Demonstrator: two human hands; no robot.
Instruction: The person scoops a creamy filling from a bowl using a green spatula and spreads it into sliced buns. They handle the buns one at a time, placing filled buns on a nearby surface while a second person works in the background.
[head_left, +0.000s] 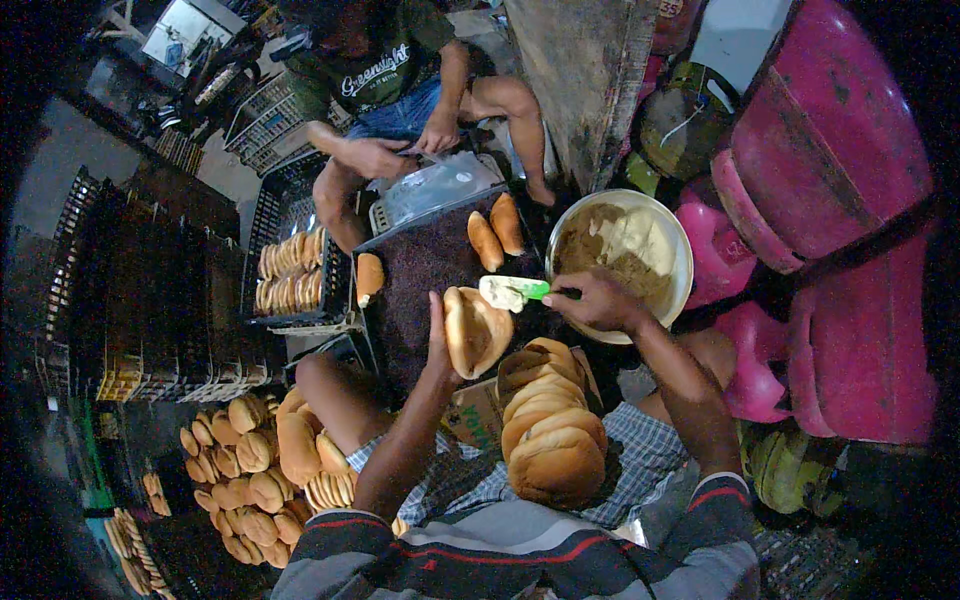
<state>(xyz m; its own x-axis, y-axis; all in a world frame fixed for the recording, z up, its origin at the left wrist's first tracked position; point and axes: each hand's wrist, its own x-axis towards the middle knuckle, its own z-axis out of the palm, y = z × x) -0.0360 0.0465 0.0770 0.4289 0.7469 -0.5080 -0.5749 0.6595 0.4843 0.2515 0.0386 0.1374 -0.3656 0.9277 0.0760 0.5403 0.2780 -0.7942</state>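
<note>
My left hand (442, 349) holds a split bread bun (480, 337), its cut side facing right. In my right hand (596, 300) is a spreader with a green handle (532, 289), its blade (501, 291) coated in pale cream just above the bun's edge. Under my right wrist stands a round metal bowl (684, 289) containing pale cream (641, 232) and a brown spread (589, 236). A leaning row of flat round buns (555, 442) rests on a cardboard box (472, 416) at my lap.
A dark tray (427, 262) ahead bears several long rolls (485, 240). Across from me, a seated person's hands (409, 150) handle clear plastic bags (442, 184). Black crates (259, 255) with packed buns stand left; more buns (255, 480) are heaped lower left. Pink plastic containers (817, 165) crowd the right side.
</note>
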